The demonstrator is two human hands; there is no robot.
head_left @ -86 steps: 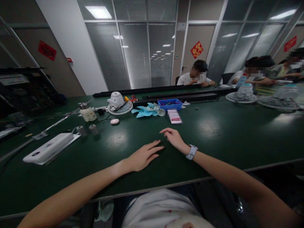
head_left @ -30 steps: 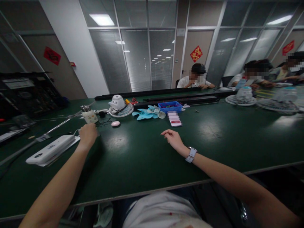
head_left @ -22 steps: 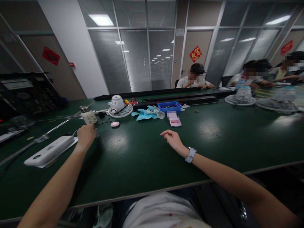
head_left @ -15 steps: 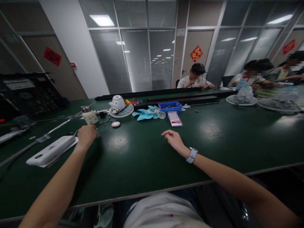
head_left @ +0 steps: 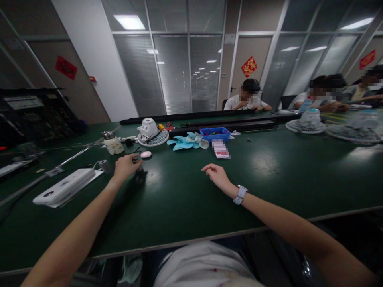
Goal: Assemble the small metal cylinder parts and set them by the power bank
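My left hand (head_left: 126, 166) is above the left part of the green table (head_left: 167, 199), its thumb and fingers closed round a small dark grey object (head_left: 136, 160). Its kind I cannot make out, as the fingers cover much of it. Just beyond the fingertips lies a pink oval object (head_left: 146, 154) like a computer mouse. Left of the wrist a grey cylinder (head_left: 104, 166) stands by a long white device (head_left: 67, 186). My right hand (head_left: 218, 176), a watch on its wrist, hovers over the table with the index finger stretched and the others loosely bent, holding nothing.
Farther back are a patterned bottle (head_left: 113, 144), a white fan part (head_left: 152, 135), light blue fan blades (head_left: 187, 141), a blue tray (head_left: 215, 133) with small parts, and a pink-and-white box (head_left: 220, 149). Black bars (head_left: 224, 127) run behind. Several people sit across and to the right.
My left hand has moved right, away from the white device, carrying the small dark object. The grey cylinder it covered now shows. My right hand has hardly moved.
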